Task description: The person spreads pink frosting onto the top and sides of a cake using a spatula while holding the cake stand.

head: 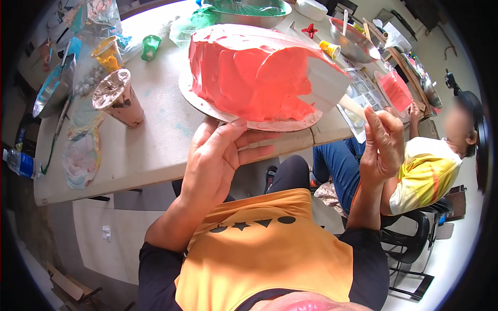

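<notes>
A round cake-like form [249, 81] covered in thick coral-pink frosting stands on a pale round board [288, 125]. My left hand [221, 155] is under the board's near edge, thumb on the rim and fingers spread beneath it. Between thumb and fingers, my right hand [383, 144] holds the light handle of a spatula [352, 107]. Its wide, pale blade [327, 83] lies against the right side of the form, with frosting along its upper edge. Whether the board also rests on the table cannot be seen.
On the white table [163, 151] are a brown-smeared plastic cup [120, 101], a yellow-smeared cup [109, 54], a metal bowl with green contents [249, 17] and a red-smeared metal bowl [354, 42]. A co-worker [428, 171] sits at right, a hand near another pink form [395, 91].
</notes>
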A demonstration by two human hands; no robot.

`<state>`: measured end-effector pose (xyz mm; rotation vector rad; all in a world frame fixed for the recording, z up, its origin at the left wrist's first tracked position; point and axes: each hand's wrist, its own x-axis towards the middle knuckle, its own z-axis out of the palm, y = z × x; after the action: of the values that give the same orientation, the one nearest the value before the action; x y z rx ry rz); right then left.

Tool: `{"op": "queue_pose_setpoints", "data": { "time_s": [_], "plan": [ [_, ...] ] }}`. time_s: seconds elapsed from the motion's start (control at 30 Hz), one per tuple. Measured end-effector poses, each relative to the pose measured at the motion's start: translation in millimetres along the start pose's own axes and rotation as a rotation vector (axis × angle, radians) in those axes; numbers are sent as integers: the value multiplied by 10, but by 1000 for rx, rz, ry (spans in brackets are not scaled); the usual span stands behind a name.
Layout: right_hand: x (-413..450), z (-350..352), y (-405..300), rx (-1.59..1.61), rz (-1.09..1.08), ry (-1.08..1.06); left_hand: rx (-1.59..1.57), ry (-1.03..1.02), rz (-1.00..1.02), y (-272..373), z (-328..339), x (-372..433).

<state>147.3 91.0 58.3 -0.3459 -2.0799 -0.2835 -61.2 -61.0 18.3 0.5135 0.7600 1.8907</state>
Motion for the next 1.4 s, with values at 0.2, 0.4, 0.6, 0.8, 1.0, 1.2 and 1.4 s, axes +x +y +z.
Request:
{"op": "queue_pose_setpoints", "data": {
  "time_s": [0.2, 0.4, 0.6, 0.8, 1.0, 1.2, 1.4],
  "plan": [
    [-129, -62, 81, -22, -23, -30, -6, -4, -2, 0, -12, 0],
    [-305, -192, 208, 100, 142, 141, 2, -4, -9, -1, -12, -8],
    [-278, -117, 160, 150, 167, 116, -31, -43, -32, -14, -6, 1],
    [-304, -9, 133, 188, 131, 102, -44, -64, -21, -20, -34, -10],
    [-362, -82, 279, 166, 138, 102, -91, -20, -11, 2, -163, -65],
    [-426, -98, 330, 302, 331, 144, -85, 64, -4, 38, -182, -131],
    [-377, 61, 287, 364, 298, 135, -7, 106, 11, 83, -197, -141]
  ]
}}
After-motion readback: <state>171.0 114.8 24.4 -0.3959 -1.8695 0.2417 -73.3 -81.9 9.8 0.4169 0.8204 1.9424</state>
